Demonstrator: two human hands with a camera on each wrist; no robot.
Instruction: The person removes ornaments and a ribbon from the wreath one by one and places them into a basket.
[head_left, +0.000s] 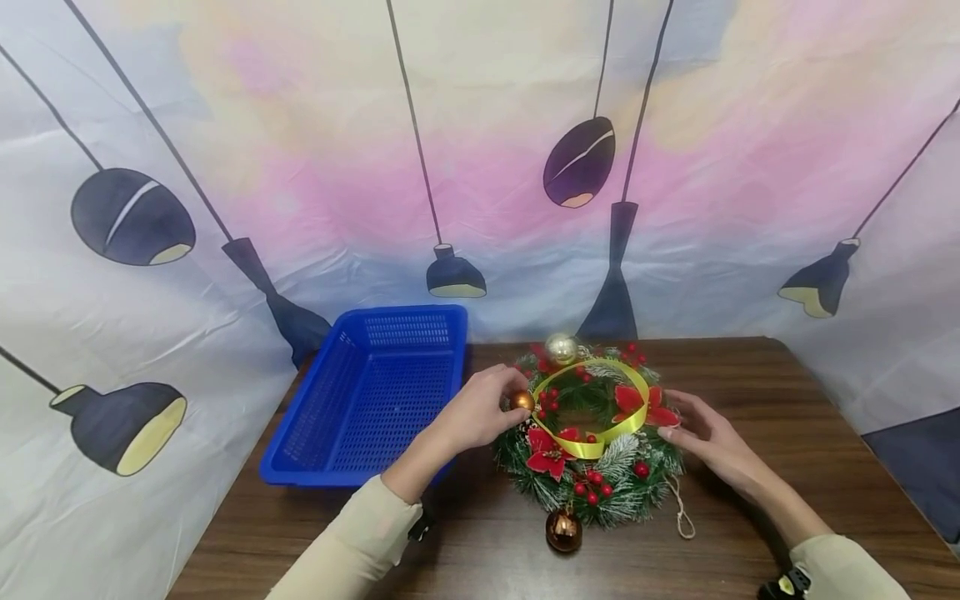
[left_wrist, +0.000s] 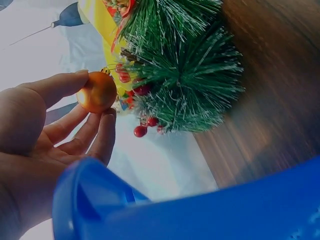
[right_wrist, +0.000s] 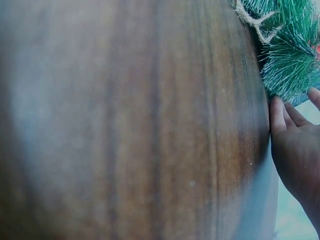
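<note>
A green wreath [head_left: 622,492] lies on the table, trimmed with red flowers [head_left: 550,452], red berries and frosted needles. On its left side my left hand [head_left: 480,408] pinches a small orange bauble [left_wrist: 97,92] between thumb and fingertips; the bauble's gold cap points at the wreath. My right hand [head_left: 712,437] rests against the wreath's right edge, fingers [right_wrist: 278,117] fairly straight and low against the needles. A loop of yellow ribbon [head_left: 587,450] stands over the wreath's middle. A silver bauble [head_left: 561,348] sits at the far side, and a shiny brown bauble [head_left: 563,531] at the near side.
A blue perforated basket [head_left: 300,477] stands left of the wreath, close to my left forearm. A loop of twine [head_left: 684,521] hangs out at the wreath's lower right. The brown wooden table [head_left: 772,400] meets a painted cloth backdrop [head_left: 495,167] at the back.
</note>
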